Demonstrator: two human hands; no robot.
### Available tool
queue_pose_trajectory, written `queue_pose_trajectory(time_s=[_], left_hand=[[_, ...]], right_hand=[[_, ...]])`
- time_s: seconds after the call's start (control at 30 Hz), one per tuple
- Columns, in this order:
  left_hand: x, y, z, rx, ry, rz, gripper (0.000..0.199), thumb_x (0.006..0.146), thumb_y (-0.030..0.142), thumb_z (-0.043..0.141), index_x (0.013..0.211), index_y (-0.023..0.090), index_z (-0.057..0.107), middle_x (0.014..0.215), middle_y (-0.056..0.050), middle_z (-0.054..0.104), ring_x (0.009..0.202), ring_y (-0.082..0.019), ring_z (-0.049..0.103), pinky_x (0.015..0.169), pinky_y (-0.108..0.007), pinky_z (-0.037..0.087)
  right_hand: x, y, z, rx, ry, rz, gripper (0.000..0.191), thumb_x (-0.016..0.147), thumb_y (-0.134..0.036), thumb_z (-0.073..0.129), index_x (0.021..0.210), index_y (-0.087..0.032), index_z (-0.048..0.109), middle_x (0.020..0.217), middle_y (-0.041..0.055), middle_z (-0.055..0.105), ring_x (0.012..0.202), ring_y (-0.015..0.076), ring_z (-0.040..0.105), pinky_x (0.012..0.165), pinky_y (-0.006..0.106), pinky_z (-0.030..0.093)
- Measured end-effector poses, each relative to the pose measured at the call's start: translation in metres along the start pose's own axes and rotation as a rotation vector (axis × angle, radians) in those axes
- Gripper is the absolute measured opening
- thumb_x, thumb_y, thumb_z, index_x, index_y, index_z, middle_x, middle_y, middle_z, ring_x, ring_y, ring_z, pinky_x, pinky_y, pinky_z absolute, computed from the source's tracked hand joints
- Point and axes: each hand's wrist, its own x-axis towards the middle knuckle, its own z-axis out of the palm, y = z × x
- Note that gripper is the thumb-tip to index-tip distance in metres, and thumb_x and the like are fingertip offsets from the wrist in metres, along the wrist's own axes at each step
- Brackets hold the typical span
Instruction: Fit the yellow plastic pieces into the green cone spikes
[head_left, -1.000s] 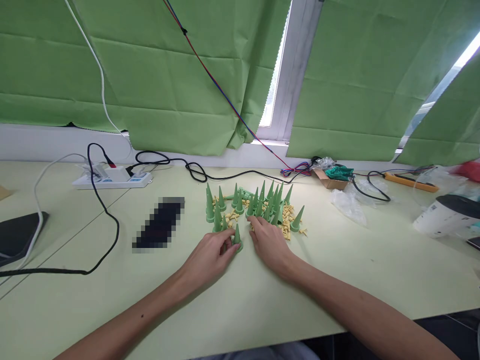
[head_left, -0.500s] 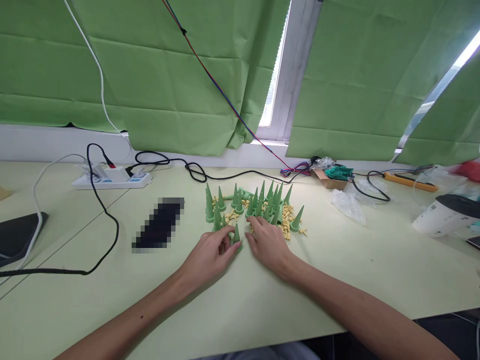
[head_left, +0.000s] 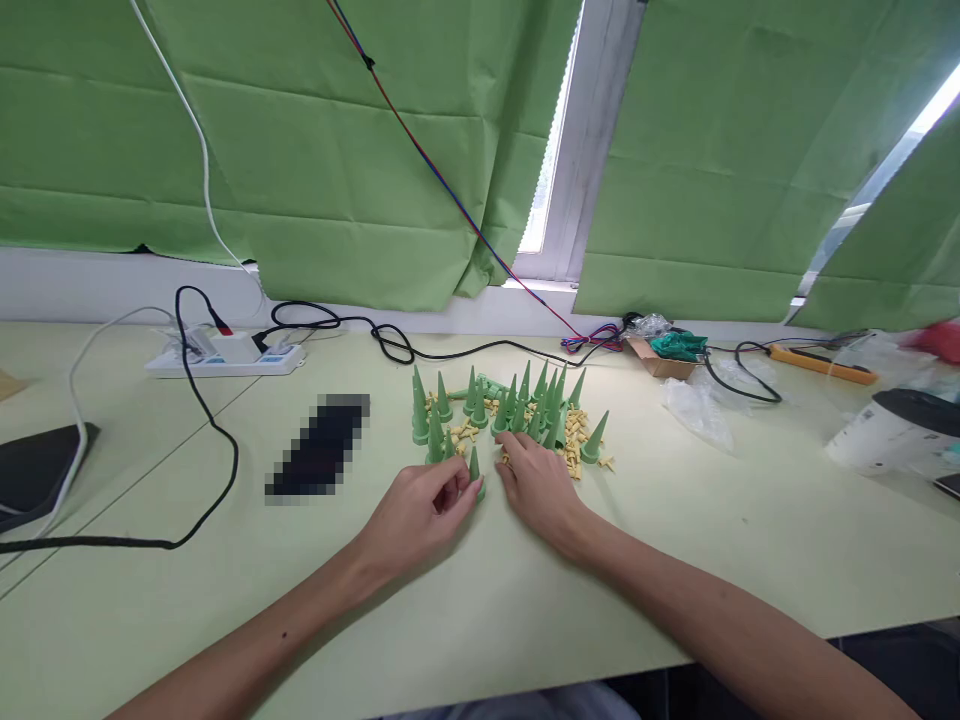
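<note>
A cluster of upright green cones [head_left: 436, 436] with round bases stands on the table, with small yellow plastic pieces [head_left: 576, 440] strewn among them. My left hand [head_left: 424, 505] is at the near left of the cluster, its thumb and fingers closed at a single green cone [head_left: 474, 463] that stands upright; part of its base is covered by the thumb. Just to the right, my right hand [head_left: 540, 485] reaches down to the near edge of the pile. A gap shows between its thumb and index finger, close to some yellow pieces. Its other fingertips are hidden among the cones.
A white power strip [head_left: 225, 360] with black and white cables lies at the back left. A blurred-out dark object [head_left: 319, 450] lies left of the cones. On the right are a small cardboard box [head_left: 660, 362], plastic bags [head_left: 697, 410] and a white cup with black lid [head_left: 874, 435].
My left hand has shifted very slightly left and down against the cone. My right hand's thumb and fingers have moved a little to the right. The cones stand as before.
</note>
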Motion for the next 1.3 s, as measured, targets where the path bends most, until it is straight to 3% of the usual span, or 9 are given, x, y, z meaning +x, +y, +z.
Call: queue_pose_trajectory(time_s=[0.27,0.43,0.87,1.3], left_hand=[[-0.0002,-0.0018,0.0006,0.05,-0.038,0.066,0.031,0.096,0.028,0.05,0.067,0.018,0.049,0.054,0.006,0.047,0.048,-0.008,0.039,0.051,-0.021,0.031],[0.0,-0.0023,0.0013,0.06,-0.045,0.072,0.031,0.096,0.028,0.05,0.066,0.018,0.049,0.054,0.006,0.047,0.048,-0.008,0.039,0.052,-0.021,0.031],[-0.0001,-0.0043,0.0021,0.069,-0.049,0.087,0.032,0.096,0.027,0.049,0.066,0.018,0.049,0.054,0.006,0.048,0.048,-0.008,0.039,0.051,-0.022,0.031],[-0.001,-0.004,0.0011,0.093,-0.044,0.104,0.032,0.097,0.027,0.049,0.065,0.018,0.048,0.053,0.006,0.046,0.048,-0.009,0.039,0.051,-0.022,0.031]], right_hand=[[-0.0003,-0.0001,0.0,0.054,0.008,-0.058,0.018,0.098,-0.023,0.056,0.115,-0.02,0.057,0.109,0.0057,0.068,0.087,0.0223,0.068,0.063,0.029,0.041],[-0.0023,0.0007,0.002,0.061,0.028,-0.079,0.027,0.094,-0.027,0.059,0.12,-0.021,0.055,0.114,0.007,0.067,0.089,0.0235,0.067,0.064,0.03,0.042],[-0.0049,-0.0003,0.0036,0.005,0.042,-0.099,0.033,0.083,-0.015,0.051,0.115,-0.02,0.057,0.115,0.0067,0.065,0.08,0.0209,0.065,0.06,0.029,0.037],[-0.0002,0.0022,0.005,-0.045,-0.038,-0.131,0.015,0.099,-0.012,0.044,0.099,-0.016,0.059,0.109,0.0087,0.064,0.074,0.0162,0.062,0.057,0.028,0.032]])
